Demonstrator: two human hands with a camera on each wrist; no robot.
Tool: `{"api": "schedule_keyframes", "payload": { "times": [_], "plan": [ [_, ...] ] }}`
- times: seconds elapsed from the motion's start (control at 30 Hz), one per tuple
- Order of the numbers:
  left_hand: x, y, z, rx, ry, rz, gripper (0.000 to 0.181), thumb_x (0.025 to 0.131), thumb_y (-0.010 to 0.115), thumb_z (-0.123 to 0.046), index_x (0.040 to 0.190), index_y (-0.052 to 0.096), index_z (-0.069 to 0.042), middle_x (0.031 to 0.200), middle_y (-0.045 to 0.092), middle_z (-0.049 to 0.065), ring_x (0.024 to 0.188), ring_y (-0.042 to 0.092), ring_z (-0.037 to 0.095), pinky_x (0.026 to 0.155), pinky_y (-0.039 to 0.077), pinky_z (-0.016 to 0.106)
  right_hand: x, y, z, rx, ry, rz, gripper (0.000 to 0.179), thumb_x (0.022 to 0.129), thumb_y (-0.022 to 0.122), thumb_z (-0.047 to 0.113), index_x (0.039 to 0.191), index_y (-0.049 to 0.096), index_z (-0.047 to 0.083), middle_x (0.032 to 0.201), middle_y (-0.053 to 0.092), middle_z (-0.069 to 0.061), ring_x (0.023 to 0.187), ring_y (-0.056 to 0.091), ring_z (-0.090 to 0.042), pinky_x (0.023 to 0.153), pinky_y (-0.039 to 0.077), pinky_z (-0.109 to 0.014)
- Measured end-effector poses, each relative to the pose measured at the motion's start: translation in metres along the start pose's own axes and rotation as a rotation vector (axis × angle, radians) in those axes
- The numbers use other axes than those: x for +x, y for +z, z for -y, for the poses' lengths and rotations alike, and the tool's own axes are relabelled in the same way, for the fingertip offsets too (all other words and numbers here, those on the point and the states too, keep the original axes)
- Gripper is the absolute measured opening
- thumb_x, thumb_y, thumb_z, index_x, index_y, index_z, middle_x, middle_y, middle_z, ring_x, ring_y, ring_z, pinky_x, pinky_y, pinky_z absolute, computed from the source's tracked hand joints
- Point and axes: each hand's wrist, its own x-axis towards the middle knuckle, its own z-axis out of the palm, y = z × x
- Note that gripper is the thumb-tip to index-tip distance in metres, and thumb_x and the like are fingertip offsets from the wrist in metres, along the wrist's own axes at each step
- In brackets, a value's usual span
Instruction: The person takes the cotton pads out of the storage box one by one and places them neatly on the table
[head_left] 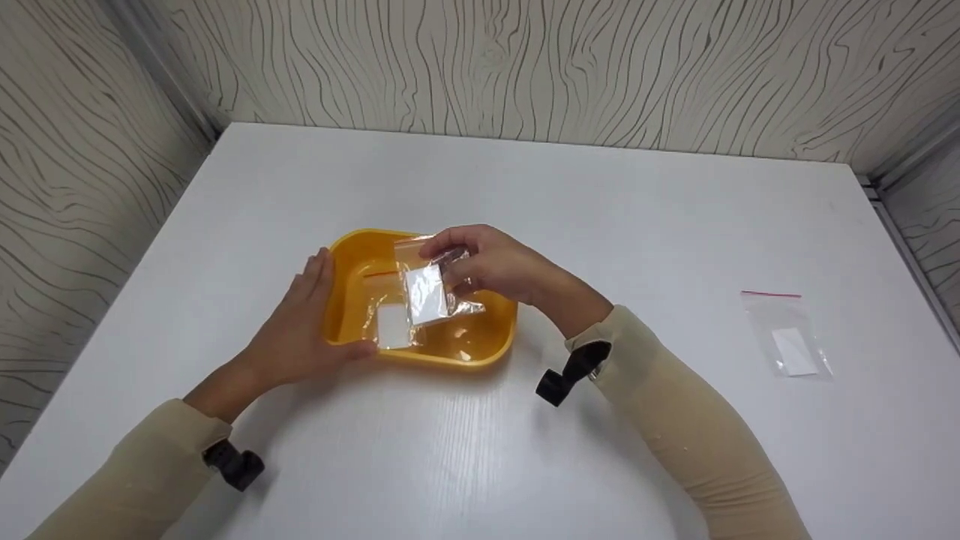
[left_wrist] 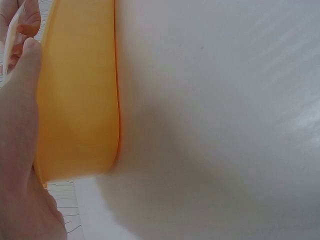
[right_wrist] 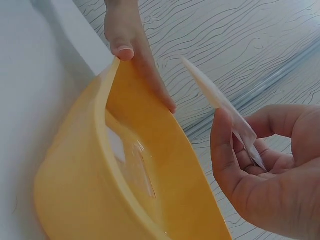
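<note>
A yellow plastic bin [head_left: 480, 341] stands on the table. At its left end my left hand [head_left: 292, 334] holds it, thumb on the near rim and fingers along the outer side. Over the bin my right hand [head_left: 499, 266] pinches a clear zip-lock bag [head_left: 426, 294] with a white insert; the right wrist view has this bag edge-on between thumb and fingers, above the rim. Inside the bin lies another zip-lock bag [head_left: 394, 326] with a white insert and a red seal line, partly covered by the held one. Whether more bags lie beneath cannot be told.
Off to the right on the white table [head_left: 637, 217] lies a separate zip-lock bag [head_left: 793, 351] with a red seal and white insert. A wood-patterned wall [head_left: 495, 67] rises behind the table. Black wrist mounts [head_left: 577, 371] stick out from both sleeves.
</note>
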Motion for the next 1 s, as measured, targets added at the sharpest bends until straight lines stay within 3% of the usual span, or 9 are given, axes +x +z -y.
{"api": "schedule_keyframes", "payload": {
  "times": [0.3,1.0],
  "plan": [
    [-0.001,0.0,0.0,0.023,0.009,0.0,0.13,0.082,0.073,-0.064,0.16,-0.004,0.005,0.169,-0.002,0.022,0.156,-0.001,0.039,0.123,0.012,0.058,-0.009,-0.007,0.003,-0.019,-0.001,-0.011,0.04,0.087,0.056,-0.012,0.124,0.063,0.0,0.118,0.059,-0.011,0.084,0.056,-0.02,0.072,0.057,-0.024],
    [-0.001,-0.003,-0.001,0.031,0.033,0.002,0.128,0.084,0.07,-0.066,0.159,-0.004,0.006,0.169,-0.003,0.022,0.156,-0.003,0.037,0.124,0.009,0.056,-0.039,-0.046,-0.007,-0.055,0.002,-0.059,0.039,0.087,0.056,-0.013,0.123,0.061,0.0,0.12,0.058,-0.011,0.096,0.058,-0.022,0.078,0.058,-0.025]
  ]
}}
